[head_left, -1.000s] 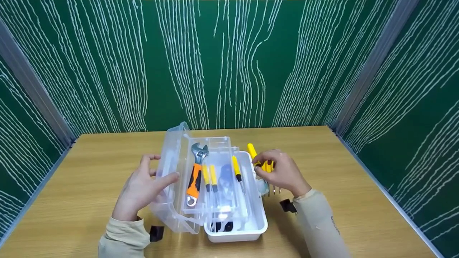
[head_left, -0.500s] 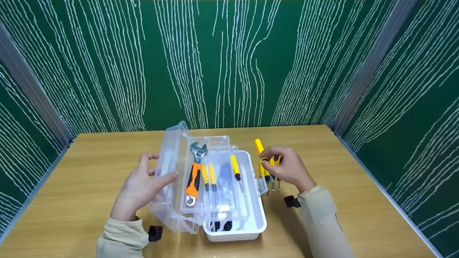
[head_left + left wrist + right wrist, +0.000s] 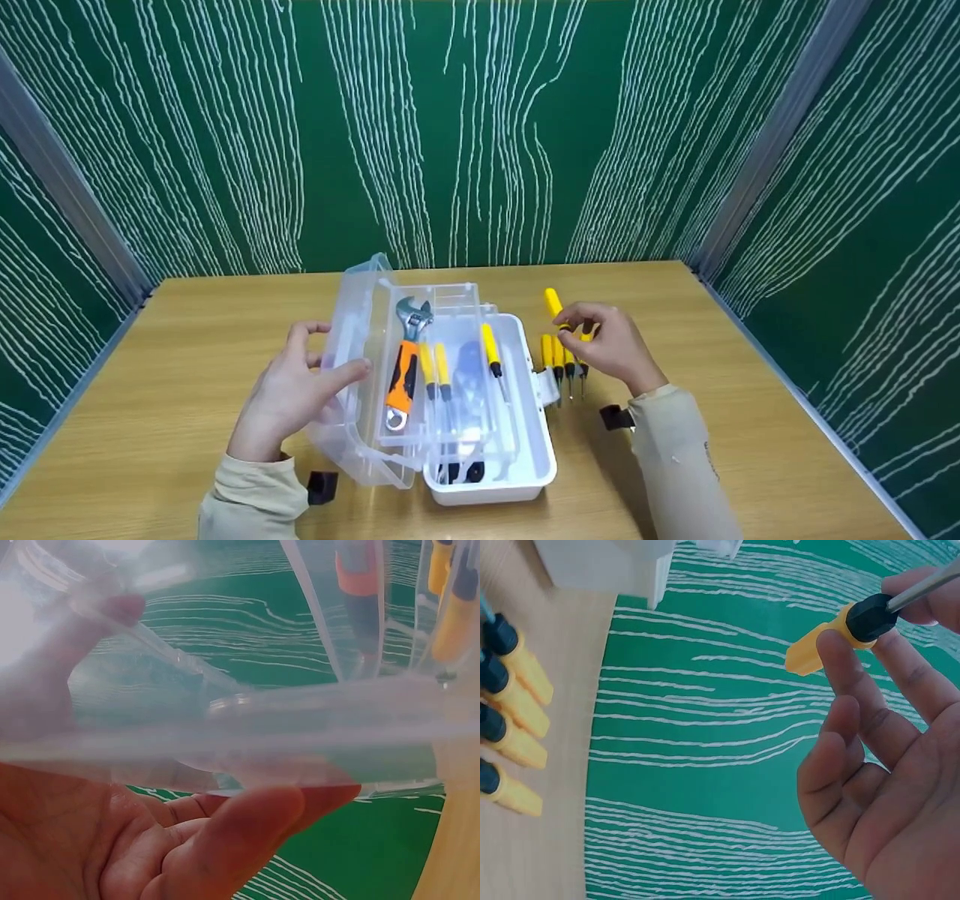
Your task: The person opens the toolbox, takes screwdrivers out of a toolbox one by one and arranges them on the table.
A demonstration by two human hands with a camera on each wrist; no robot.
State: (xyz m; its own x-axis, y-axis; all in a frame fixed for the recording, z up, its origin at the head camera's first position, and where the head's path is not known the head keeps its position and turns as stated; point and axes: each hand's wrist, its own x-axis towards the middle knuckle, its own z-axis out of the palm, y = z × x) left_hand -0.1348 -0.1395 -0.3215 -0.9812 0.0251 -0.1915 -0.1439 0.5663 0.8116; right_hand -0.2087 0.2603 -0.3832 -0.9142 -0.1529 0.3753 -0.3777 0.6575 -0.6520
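My left hand (image 3: 289, 394) grips the raised clear lid (image 3: 354, 315) of a white toolbox (image 3: 491, 496), thumb on one side and fingers on the other. In the left wrist view the see-through plastic crosses in front of part of the hand. Right of the box, my right hand (image 3: 609, 346) pinches a yellow-and-black screwdriver (image 3: 814, 650) by its handle, the shank pointing back past the palm. Several similar screwdrivers (image 3: 558, 352) lie side by side on the table just below that hand. One more screwdriver (image 3: 490, 346) rests inside the box.
An orange-handled adjustable wrench (image 3: 403, 371) lies in the clear tray (image 3: 450, 294), with two yellow-handled tools (image 3: 442, 367) seen beside it. Black round parts (image 3: 474, 472) sit at the box's near end. A latch (image 3: 547, 388) juts from its right side. Green walls enclose the wooden table (image 3: 217, 337).
My right hand has moved right with the screwdriver, from the box's right edge to above the row, uncovering more of the row. The left hand and lid have barely shifted.
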